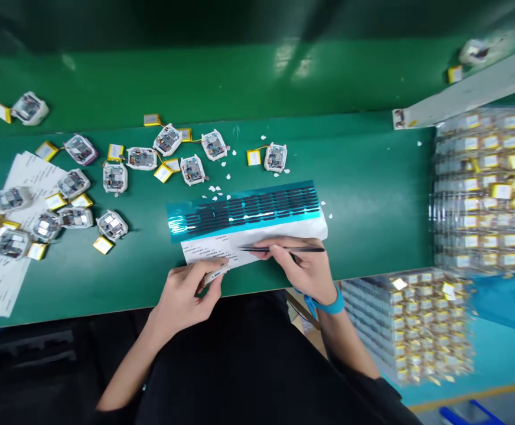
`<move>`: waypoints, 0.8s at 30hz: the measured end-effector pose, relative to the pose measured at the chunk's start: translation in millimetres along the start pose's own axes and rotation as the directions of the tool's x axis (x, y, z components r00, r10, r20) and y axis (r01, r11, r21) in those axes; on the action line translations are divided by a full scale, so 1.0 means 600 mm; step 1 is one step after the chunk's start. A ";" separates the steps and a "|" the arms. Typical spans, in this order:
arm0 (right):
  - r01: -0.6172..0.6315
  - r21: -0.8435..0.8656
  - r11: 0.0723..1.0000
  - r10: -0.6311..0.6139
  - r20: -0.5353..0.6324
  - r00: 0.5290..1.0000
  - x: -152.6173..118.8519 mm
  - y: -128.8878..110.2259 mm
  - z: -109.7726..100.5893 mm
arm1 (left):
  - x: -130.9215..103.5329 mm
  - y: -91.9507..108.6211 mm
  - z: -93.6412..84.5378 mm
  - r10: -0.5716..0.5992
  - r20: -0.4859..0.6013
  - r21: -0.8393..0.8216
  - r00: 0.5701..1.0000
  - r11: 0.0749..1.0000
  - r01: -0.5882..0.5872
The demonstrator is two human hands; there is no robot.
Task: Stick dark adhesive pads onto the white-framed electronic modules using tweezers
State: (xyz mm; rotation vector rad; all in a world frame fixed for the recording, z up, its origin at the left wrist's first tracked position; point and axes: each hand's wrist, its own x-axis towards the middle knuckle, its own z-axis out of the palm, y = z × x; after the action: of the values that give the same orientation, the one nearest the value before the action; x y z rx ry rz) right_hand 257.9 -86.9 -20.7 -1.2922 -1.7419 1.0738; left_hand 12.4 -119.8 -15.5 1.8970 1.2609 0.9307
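Near the bench's front edge, my left hand (191,295) pinches a small white device part (217,274), turned on its side with a slot showing. My right hand (302,265) holds dark tweezers (284,249) between thumb and fingers, their tips pointing left over printed white paper (204,251). A blue wristband (332,304) circles the right wrist. Just beyond both hands lies a translucent blue sheet (244,211) with rows of black strips, partly over the paper.
White device housings (191,170) with circuit boards and yellow-edged batteries (253,157) spread across the green bench (372,195). Small white tabs lie scattered near the sheet. More printed paper (13,283) is at left. Stacked clear trays (483,195) stand right, beneath a pale bar (470,88).
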 end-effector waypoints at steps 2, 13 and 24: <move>-0.014 -0.014 1.000 0.013 -0.049 0.999 -0.008 0.008 0.003 | 0.001 -0.003 0.004 0.016 0.000 0.053 1.000 0.998 -0.016; -0.023 0.175 0.984 0.013 0.057 0.998 -0.003 0.005 -0.002 | 0.001 -0.007 0.003 0.009 -0.003 0.088 1.000 0.996 -0.009; -0.080 0.408 0.909 0.206 -0.276 0.939 0.016 -0.063 0.076 | 0.027 0.016 -0.034 -0.394 0.155 -0.545 0.906 0.731 0.411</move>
State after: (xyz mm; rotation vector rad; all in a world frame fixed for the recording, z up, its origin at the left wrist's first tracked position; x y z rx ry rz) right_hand 200.3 -92.8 -4.2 -1.2655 -1.1371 1.1568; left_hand 4.5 -104.7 6.4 1.1024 1.1453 0.9048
